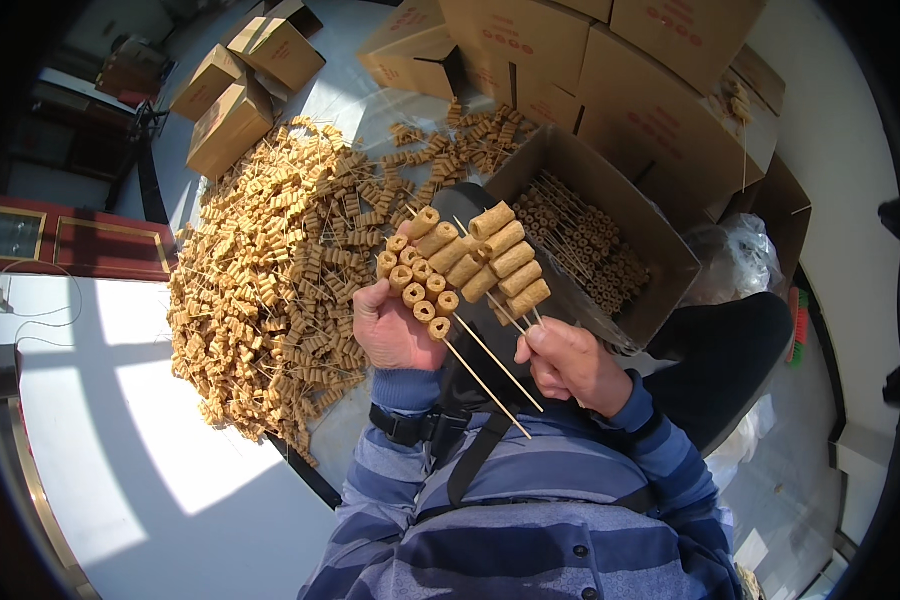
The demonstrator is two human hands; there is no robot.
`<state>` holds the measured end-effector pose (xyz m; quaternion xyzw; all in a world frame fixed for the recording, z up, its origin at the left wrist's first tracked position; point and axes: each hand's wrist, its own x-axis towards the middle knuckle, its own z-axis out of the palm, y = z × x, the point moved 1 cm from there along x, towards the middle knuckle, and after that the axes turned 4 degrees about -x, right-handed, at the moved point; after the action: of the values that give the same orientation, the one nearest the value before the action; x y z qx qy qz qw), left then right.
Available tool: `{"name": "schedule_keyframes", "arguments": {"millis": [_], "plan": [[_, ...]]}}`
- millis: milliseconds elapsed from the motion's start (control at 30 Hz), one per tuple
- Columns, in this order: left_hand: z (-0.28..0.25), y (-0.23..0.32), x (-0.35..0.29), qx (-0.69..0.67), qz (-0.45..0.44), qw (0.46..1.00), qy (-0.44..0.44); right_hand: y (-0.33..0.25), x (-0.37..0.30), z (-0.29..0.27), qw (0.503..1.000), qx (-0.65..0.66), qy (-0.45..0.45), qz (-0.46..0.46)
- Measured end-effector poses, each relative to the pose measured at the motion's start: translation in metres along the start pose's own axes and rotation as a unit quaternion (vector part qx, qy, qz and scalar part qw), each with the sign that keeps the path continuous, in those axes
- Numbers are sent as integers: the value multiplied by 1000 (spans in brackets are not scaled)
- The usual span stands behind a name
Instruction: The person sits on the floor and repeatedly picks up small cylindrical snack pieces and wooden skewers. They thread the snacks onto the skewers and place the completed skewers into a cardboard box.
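Several skewers of golden-brown hollow rolls (417,278) rest in my left hand (395,325), whose fingers curl round them from beneath. Two of their bare wooden sticks point down toward my lap. To the right, my right hand (573,363) pinches the stick end of another skewer (511,262), its rolls tilted up against the bunch. Just past my right hand stands an open cardboard box (660,235) with many like skewers (590,250) laid inside, sticks and hollow roll ends showing.
A large heap of skewered rolls (270,280) covers the floor at left, with a looser scatter (460,140) beyond my knee. Cardboard boxes (630,100) are stacked at the far right; more boxes (235,110) stand behind the heap. Clear plastic bags (735,260) lie right of the open box.
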<state>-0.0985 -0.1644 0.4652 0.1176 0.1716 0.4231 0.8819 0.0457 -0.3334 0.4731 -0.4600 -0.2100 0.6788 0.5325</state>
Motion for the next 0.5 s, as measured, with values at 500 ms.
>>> {"name": "schedule_keyframes", "arguments": {"millis": [500], "plan": [[-4, -2, 4, 12, 13, 1000, -23, 6, 1, 10, 988, -145, 47, -29]]}}
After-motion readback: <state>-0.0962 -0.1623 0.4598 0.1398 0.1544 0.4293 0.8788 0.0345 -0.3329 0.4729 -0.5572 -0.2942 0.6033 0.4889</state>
